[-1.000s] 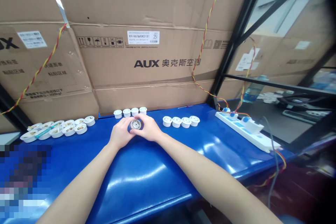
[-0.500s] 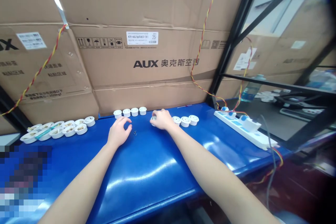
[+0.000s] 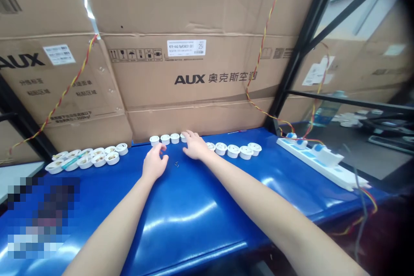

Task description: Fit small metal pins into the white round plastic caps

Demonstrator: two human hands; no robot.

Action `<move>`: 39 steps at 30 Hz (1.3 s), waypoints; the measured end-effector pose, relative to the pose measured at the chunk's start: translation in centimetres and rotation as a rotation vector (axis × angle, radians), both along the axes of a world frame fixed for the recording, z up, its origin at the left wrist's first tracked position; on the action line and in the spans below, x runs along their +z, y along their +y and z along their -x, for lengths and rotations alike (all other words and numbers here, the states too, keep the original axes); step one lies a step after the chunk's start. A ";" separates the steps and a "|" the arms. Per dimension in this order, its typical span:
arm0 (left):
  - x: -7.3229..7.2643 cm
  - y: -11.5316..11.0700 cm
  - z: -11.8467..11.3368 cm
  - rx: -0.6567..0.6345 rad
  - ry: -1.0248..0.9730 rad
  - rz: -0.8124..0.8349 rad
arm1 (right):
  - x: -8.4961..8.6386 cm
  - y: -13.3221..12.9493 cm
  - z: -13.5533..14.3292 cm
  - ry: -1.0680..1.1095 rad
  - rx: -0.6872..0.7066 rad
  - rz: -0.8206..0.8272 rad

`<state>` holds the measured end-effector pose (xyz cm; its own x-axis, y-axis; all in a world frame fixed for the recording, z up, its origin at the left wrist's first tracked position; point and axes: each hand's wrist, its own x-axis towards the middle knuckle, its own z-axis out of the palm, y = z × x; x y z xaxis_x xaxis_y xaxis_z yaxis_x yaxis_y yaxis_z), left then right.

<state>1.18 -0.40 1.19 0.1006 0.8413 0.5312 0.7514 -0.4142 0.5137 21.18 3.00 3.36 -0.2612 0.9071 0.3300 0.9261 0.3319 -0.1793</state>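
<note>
Near the cardboard, my right hand (image 3: 195,144) reaches over the last cup of a short row of small white round cups (image 3: 165,139); its fingers are spread and touch or hover at that cup. My left hand (image 3: 155,161) is raised in front of the same row, fingers curled and apart, holding nothing. Between the hands, a few tiny dark screws (image 3: 177,164) lie on the blue surface (image 3: 181,207). To the right of my right hand stand several more white cups (image 3: 233,151), partly behind the wrist.
At the left are two rows of white cups (image 3: 85,162) with small parts inside and a teal tool (image 3: 73,161) across them. A white power strip (image 3: 320,161) lies right. Cardboard boxes (image 3: 194,116) stand behind, with a black frame post (image 3: 299,60) and twisted wires.
My right hand has left the cup it held and moved back to the end of the short row; its fingers have opened. The view has turned slightly left.
</note>
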 end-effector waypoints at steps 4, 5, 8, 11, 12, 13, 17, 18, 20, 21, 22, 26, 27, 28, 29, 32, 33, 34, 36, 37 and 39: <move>0.0 0.0 0.0 -0.023 -0.045 0.021 | -0.6 1.4 0.2 -0.067 -0.048 0.114; 0.0 0.0 0.0 -0.025 -0.048 0.023 | -0.6 1.3 0.0 -0.076 -0.049 0.114; 0.2 -0.1 -0.2 -0.030 -0.045 0.015 | -0.5 0.4 -0.6 -0.081 -0.028 0.086; 0.1 -0.1 -0.2 -0.045 -0.036 0.015 | -0.4 -1.2 -0.8 0.000 0.068 0.073; 0.0 0.0 -0.2 -0.060 -0.029 0.016 | -0.4 -1.8 -0.8 0.058 0.129 0.060; -0.1 0.1 -0.2 -0.083 -0.017 0.015 | -0.5 -2.3 -0.7 0.125 0.204 0.045; -0.8 0.7 0.0 -0.180 0.056 0.011 | -1.1 -3.8 -0.3 0.344 0.447 -0.037; -0.9 0.8 0.0 -0.191 0.073 0.017 | -1.2 -4.0 -0.3 0.366 0.453 -0.033; -1.0 0.8 0.0 -0.200 0.095 0.029 | -1.3 -4.2 -0.3 0.373 0.426 0.002; -1.0 0.8 0.0 -0.201 0.098 0.033 | -1.3 -4.2 -0.4 0.358 0.414 0.031; -0.9 0.8 0.0 -0.198 0.097 0.035 | -1.3 -4.2 -0.4 0.334 0.409 0.063; -0.6 0.4 -0.2 -0.175 0.084 0.039 | -1.5 -4.1 -0.4 0.236 0.386 0.157; -0.6 0.4 -0.2 -0.176 0.085 0.037 | -1.5 -4.2 -0.2 0.223 0.365 0.156; -0.6 0.4 -0.2 -0.179 0.087 0.033 | -1.6 -4.2 0.0 0.211 0.344 0.149; -0.6 0.4 -0.2 -0.181 0.088 0.029 | -1.6 -4.3 0.2 0.201 0.323 0.139; -0.7 0.4 -0.2 -0.178 0.090 0.026 | -1.6 -4.4 0.7 0.186 0.294 0.129; -0.7 0.5 -0.2 -0.175 0.090 0.027 | -1.7 -4.4 0.8 0.188 0.297 0.132; -0.7 0.5 -0.2 -0.171 0.090 0.029 | -1.7 -4.4 0.8 0.190 0.303 0.137; -0.8 0.5 -0.2 -0.163 0.087 0.036 | -1.7 -4.4 0.8 0.193 0.316 0.139; -0.7 0.5 -0.2 -0.160 0.085 0.039 | -1.8 -4.3 0.8 0.192 0.320 0.139; -0.7 0.4 -0.2 -0.159 0.078 0.043 | -1.8 -4.3 0.8 0.185 0.324 0.143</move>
<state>1.37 0.04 0.46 0.2741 0.8333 0.4801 0.7164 -0.5100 0.4762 20.39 -1.29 1.52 -0.4890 0.8279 0.2747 0.7255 0.5609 -0.3988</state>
